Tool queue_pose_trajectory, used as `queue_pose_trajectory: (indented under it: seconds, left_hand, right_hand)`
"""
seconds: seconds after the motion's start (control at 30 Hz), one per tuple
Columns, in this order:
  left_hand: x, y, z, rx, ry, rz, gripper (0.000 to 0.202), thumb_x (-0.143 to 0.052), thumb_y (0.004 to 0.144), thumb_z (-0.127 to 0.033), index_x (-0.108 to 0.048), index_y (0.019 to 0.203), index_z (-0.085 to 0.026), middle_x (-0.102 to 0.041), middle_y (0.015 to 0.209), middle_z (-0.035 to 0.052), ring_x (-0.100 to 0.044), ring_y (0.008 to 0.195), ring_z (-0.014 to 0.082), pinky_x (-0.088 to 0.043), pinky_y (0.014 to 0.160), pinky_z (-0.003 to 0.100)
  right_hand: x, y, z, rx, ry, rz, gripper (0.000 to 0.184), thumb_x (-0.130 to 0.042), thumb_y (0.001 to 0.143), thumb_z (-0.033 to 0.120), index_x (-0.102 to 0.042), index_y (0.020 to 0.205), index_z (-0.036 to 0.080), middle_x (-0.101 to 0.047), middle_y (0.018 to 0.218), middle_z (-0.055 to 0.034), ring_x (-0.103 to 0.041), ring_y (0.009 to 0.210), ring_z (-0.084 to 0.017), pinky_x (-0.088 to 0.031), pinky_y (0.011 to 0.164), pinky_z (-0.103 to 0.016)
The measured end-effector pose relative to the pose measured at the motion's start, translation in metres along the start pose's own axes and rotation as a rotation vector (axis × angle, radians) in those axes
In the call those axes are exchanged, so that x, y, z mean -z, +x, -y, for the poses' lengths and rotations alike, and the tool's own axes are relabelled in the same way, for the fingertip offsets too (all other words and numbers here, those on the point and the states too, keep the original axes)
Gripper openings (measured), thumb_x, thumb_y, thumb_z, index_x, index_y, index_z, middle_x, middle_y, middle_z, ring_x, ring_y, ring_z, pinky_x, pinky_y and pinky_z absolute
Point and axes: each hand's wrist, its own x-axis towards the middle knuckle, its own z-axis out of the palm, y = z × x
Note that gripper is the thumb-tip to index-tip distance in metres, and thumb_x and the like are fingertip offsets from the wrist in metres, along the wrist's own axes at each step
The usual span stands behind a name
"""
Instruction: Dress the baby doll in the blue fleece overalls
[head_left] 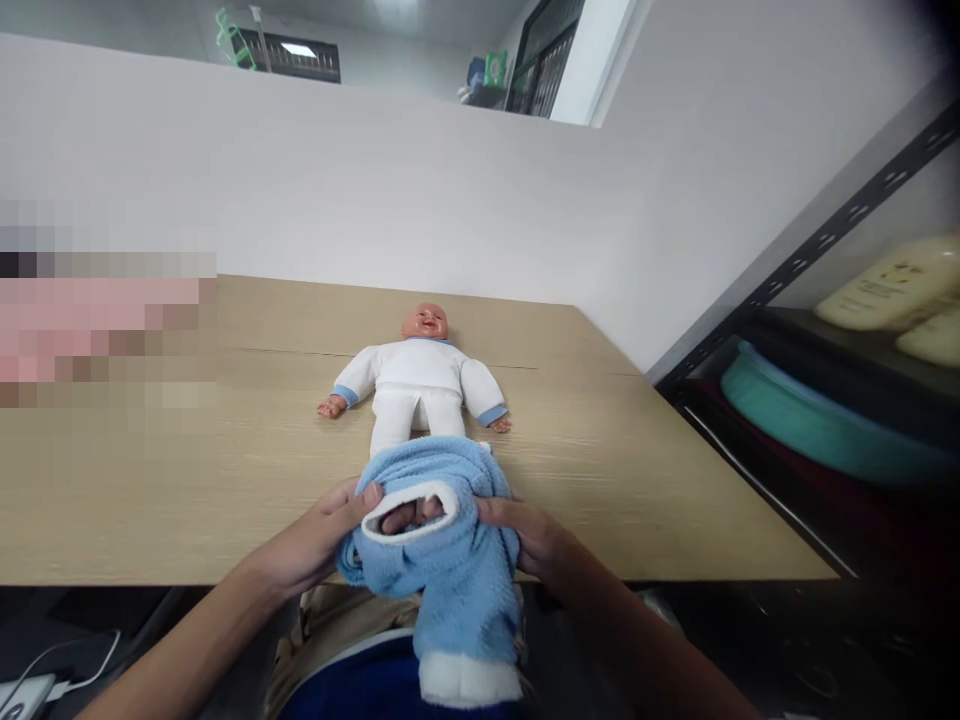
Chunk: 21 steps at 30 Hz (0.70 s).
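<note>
A baby doll [418,372] in a white top and white leggings lies on its back on the table, head away from me, arms spread. Light-blue fleece trousers [469,590] with white cuffs are bunched over its lower legs. One trouser leg hangs down over the table's near edge. My left hand [315,535] grips the bunched cloth from the left, thumb beside a white cuff opening. Opposite it, my right hand [525,530] pinches the cloth with the thumb on top. Skin-coloured shapes show inside the cuff; I cannot tell if they are fingers or the doll's feet.
The wooden table [600,450] runs back to a white wall [375,190]. At the right, a dark metal shelf [795,260] holds a teal basin [817,430] and cream-coloured bottles [885,285]. A pixelated patch covers the left side. A white cable [90,670] lies at lower left.
</note>
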Motion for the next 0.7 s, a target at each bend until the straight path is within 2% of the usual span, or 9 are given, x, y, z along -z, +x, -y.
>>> queue_pose_trajectory:
  seconds: [0.13,0.27,0.3,0.37,0.43,0.47,0.5,0.63,0.7]
  left_hand:
    - [0.002,-0.008,0.004,0.017,-0.030,-0.057,0.075,-0.093,0.077,-0.089,-0.069,0.093,-0.020,-0.065,0.082,0.0012,-0.053,0.075,0.0155,-0.049,0.071,0.029]
    - [-0.002,-0.017,0.001,-0.002,0.089,-0.098,0.070,-0.084,0.087,-0.089,-0.068,0.090,-0.021,-0.067,0.086,0.0027,-0.059,0.084,0.0203,-0.054,0.084,0.034]
    - [-0.003,-0.019,0.000,-0.013,0.130,-0.106,0.068,-0.081,0.091,-0.088,-0.068,0.090,-0.021,-0.069,0.089,0.0035,-0.061,0.088,0.0219,-0.055,0.088,0.035]
    - [-0.006,-0.022,0.000,-0.029,0.203,-0.109,0.066,-0.074,0.097,-0.086,-0.069,0.089,-0.021,-0.070,0.091,0.0046,-0.063,0.091,0.0237,-0.055,0.090,0.037]
    - [-0.006,-0.023,0.001,-0.049,0.254,-0.112,0.064,-0.075,0.098,-0.085,-0.071,0.089,-0.021,-0.072,0.090,0.0050,-0.064,0.090,0.0244,-0.056,0.089,0.037]
    - [-0.005,-0.023,0.003,-0.063,0.265,-0.110,0.062,-0.077,0.096,-0.083,-0.072,0.092,-0.021,-0.074,0.091,0.0056,-0.066,0.092,0.0252,-0.057,0.090,0.038]
    - [-0.004,-0.023,0.004,-0.076,0.272,-0.104,0.061,-0.082,0.094,-0.081,-0.075,0.098,-0.021,-0.077,0.096,0.0068,-0.069,0.095,0.0267,-0.058,0.093,0.039]
    - [-0.001,-0.022,0.010,-0.109,0.318,-0.117,0.065,-0.095,0.088,-0.066,-0.077,0.131,-0.020,-0.085,0.132,0.0139,-0.077,0.122,0.0352,-0.060,0.112,0.046]
    - [-0.001,-0.021,0.012,-0.109,0.363,-0.134,0.070,-0.097,0.086,-0.060,-0.075,0.139,-0.020,-0.084,0.141,0.0161,-0.076,0.131,0.0386,-0.060,0.117,0.049]
  right_hand:
    - [-0.002,0.007,0.011,-0.070,0.212,0.054,0.075,-0.096,0.082,0.074,-0.078,0.134,0.023,-0.087,0.128,-0.0127,-0.083,0.120,-0.034,-0.064,0.115,-0.050]
    - [-0.010,0.016,0.028,0.033,0.060,0.175,0.091,-0.115,0.063,0.053,-0.075,0.141,0.025,-0.083,0.141,-0.0105,-0.075,0.139,-0.036,-0.054,0.130,-0.052]
    - [-0.012,0.017,0.031,0.038,0.004,0.134,0.086,-0.114,0.066,0.049,-0.076,0.140,0.025,-0.083,0.140,-0.0097,-0.076,0.138,-0.036,-0.056,0.129,-0.052]
    - [-0.015,0.018,0.034,0.024,-0.105,-0.057,0.062,-0.104,0.083,0.049,-0.077,0.133,0.023,-0.087,0.129,-0.0097,-0.080,0.126,-0.035,-0.063,0.119,-0.054]
    - [-0.015,0.018,0.036,0.017,-0.236,-0.242,0.044,-0.091,0.096,0.053,-0.079,0.124,0.022,-0.088,0.120,-0.0116,-0.083,0.115,-0.036,-0.066,0.111,-0.056]
    - [-0.015,0.018,0.037,0.025,-0.299,-0.283,0.040,-0.089,0.098,0.053,-0.080,0.121,0.022,-0.089,0.119,-0.0122,-0.084,0.113,-0.036,-0.067,0.110,-0.057]
    - [-0.015,0.017,0.038,0.039,-0.350,-0.278,0.039,-0.089,0.098,0.052,-0.081,0.121,0.022,-0.089,0.121,-0.0121,-0.084,0.114,-0.036,-0.066,0.110,-0.058]
    - [-0.015,0.012,0.043,0.051,-0.450,-0.066,0.055,-0.101,0.085,0.044,-0.081,0.133,0.025,-0.086,0.134,-0.0107,-0.080,0.128,-0.039,-0.062,0.118,-0.058]
    - [-0.018,0.011,0.040,0.039,-0.551,-0.124,0.048,-0.101,0.082,0.040,-0.081,0.121,0.023,-0.086,0.126,-0.0127,-0.080,0.121,-0.040,-0.065,0.109,-0.057]
